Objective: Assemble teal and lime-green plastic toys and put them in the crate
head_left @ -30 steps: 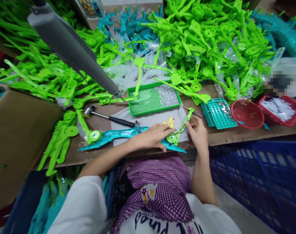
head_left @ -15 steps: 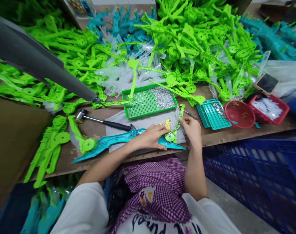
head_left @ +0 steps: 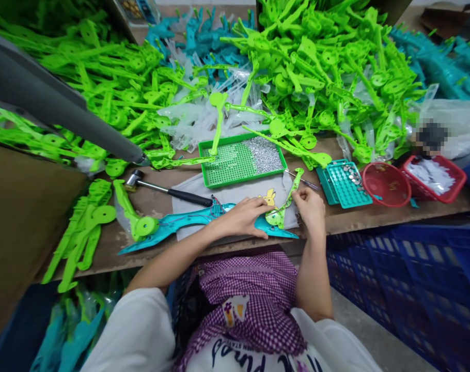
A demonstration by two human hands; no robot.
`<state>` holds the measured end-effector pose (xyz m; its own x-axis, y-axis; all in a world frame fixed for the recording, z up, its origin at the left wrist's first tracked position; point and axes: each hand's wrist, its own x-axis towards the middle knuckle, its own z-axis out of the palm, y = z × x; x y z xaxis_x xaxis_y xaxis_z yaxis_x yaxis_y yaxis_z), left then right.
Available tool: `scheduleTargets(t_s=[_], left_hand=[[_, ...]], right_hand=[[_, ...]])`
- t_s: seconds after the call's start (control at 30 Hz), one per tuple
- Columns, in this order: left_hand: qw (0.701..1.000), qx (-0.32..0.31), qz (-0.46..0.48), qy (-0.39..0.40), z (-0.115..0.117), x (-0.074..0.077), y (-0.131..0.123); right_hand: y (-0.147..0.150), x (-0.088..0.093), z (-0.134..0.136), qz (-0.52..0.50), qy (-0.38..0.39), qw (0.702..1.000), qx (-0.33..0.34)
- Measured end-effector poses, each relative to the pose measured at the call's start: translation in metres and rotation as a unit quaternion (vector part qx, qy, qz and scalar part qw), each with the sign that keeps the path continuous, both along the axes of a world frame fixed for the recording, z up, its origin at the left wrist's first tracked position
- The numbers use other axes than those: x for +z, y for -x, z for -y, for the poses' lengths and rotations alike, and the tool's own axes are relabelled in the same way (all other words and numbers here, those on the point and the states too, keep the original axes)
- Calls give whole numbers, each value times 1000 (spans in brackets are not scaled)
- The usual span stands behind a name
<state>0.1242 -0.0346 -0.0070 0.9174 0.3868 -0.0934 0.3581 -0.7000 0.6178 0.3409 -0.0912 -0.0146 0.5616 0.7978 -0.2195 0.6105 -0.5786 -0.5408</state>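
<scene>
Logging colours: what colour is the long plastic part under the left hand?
The long plastic part under the left hand is turquoise-blue; best in head view.

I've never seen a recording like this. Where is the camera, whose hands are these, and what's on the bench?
There is no robot here: a person works with two bare hands, filmed by a head-worn camera looking forward and down. The left hand rests over a long blue plastic part. The right hand's fingertips are at a slim green part; whether they grip it or something thin along it is unclear. Nearby lie a hammer and a green tray with small silvery pieces, with heaped green parts behind.
</scene>
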Motion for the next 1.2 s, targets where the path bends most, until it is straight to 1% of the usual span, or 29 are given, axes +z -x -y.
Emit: scheduleTargets(t_s=[0.23, 0.37, 0.47, 0.6, 0.7, 0.77, 0.83, 0.93, 1.0, 1.03, 1.1, 1.17, 1.2], left_hand=[[1000, 11, 10, 6, 1, 0, 1], [999, 17, 23, 17, 2, -3, 1], [999, 10, 50, 14, -1, -1, 6], [996, 24, 91, 5, -9, 12, 17], [994, 29, 102, -11, -8, 17, 20], [996, 13, 83, -27, -3, 14, 17], [998, -2, 48, -43, 3, 7, 13], [998, -6, 12, -62, 9, -1, 8], [998, -4, 8, -65, 10, -3, 7], [998, -2, 8, -65, 10, -3, 8], [998, 6, 9, -65, 10, -2, 9], [997, 19, 13, -67, 9, -3, 10], [997, 25, 16, -68, 8, -4, 10]], right_hand=[[-2, 1, 8, 8, -4, 1000, -2], [-2, -1, 9, 1, -23, 1000, 1], [-5, -6, 13, -16, -59, 998, 11], [-11, -9, 31, -103, -136, 985, 2], [-12, -4, 47, -162, -170, 972, -15], [-11, 2, 50, -162, -188, 968, -20], [-8, 6, 46, -132, -199, 971, 5], [-4, 8, 40, -76, -170, 976, 109], [-4, 13, 42, -67, -149, 973, 165], [-5, 17, 45, -73, -146, 971, 176], [-8, 28, 48, -84, -164, 967, 177], [-14, 42, 39, -68, -192, 961, 185], [-19, 49, 28, -49, -201, 959, 196]])
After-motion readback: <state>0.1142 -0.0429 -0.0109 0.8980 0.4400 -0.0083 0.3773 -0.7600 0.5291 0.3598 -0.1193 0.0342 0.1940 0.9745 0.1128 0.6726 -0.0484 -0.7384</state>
